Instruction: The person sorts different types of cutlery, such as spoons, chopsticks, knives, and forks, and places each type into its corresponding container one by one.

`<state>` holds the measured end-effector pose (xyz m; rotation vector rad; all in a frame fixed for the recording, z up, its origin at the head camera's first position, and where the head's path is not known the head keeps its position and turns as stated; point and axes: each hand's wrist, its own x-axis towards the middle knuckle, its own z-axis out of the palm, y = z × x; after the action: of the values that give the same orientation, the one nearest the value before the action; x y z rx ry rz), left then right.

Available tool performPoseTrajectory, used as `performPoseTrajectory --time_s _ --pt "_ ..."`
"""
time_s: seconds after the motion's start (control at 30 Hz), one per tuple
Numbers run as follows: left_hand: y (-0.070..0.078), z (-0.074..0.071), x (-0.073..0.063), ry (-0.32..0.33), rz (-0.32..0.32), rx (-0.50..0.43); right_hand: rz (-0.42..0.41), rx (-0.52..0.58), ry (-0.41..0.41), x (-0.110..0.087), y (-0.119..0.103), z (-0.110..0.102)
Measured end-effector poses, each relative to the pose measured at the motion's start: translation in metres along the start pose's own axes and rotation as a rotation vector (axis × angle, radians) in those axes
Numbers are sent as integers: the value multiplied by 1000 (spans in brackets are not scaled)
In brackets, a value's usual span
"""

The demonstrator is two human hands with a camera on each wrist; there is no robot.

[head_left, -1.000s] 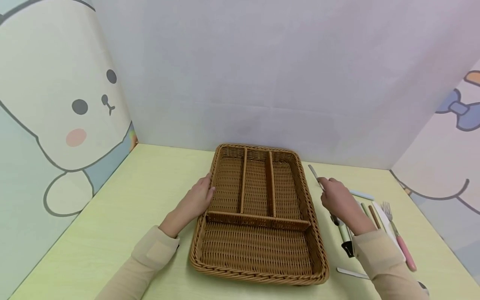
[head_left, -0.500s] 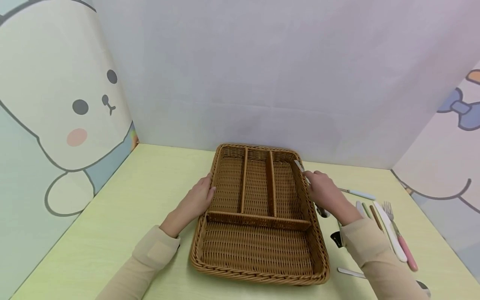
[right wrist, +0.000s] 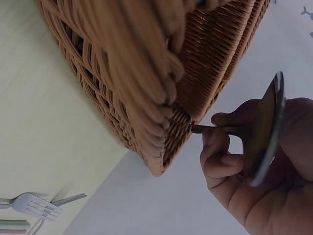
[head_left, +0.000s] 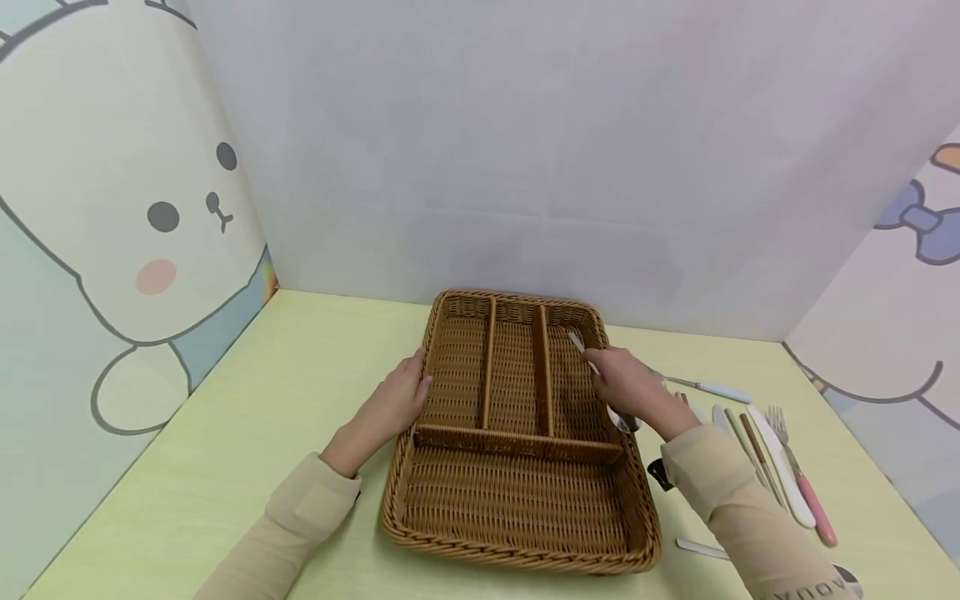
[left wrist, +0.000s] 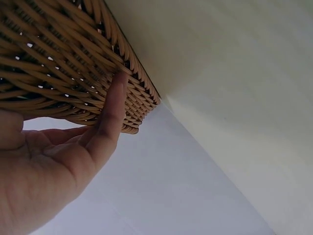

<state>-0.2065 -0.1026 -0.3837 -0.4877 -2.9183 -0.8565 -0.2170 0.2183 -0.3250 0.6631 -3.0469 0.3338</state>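
Pale yellow-green desk (head_left: 247, 433), plain greyish backdrop (head_left: 480, 150) rising at its far edge, white cartoon character (head_left: 105, 233) with pink cheek (head_left: 156, 277) along the left edge, blue cartoon bow (head_left: 921, 218) beyond the right edge

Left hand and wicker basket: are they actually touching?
Touching: in the left wrist view, the left hand lays a fingertip against the outside of the wicker basket.

Head view: looks forward and down over the pale yellow-green bench (head_left: 187, 500), far enough back to frame the whole brown woven-wicker divided basket (head_left: 517, 556).
Left wrist view: very near, tilted, past the bare left grip (left wrist: 44, 176) along the basket's outer wall towards the pale lilac backdrop (left wrist: 161, 171).
Right wrist view: equally near, tilted, at the bare right grip (right wrist: 274, 200) and basket rim.
Head and right wrist share: basket's right side, right grip, bench, backdrop.
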Motion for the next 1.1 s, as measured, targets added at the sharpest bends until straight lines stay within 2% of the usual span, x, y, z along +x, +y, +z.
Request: performPoseTrajectory --time_s 0.27,0.7,1.0,1.1 --pt "1 -1 0 -5 0 2 -17 64 -64 5 2 5" --pt "2 -1 0 -8 -6 -2 -32 39 -83 10 7 15" --pt "2 -2 0 -7 -10 -4 -44 121 -105 9 9 22" --pt "2 -1 -1 -5 -5 -4 -40 137 -133 8 10 25"
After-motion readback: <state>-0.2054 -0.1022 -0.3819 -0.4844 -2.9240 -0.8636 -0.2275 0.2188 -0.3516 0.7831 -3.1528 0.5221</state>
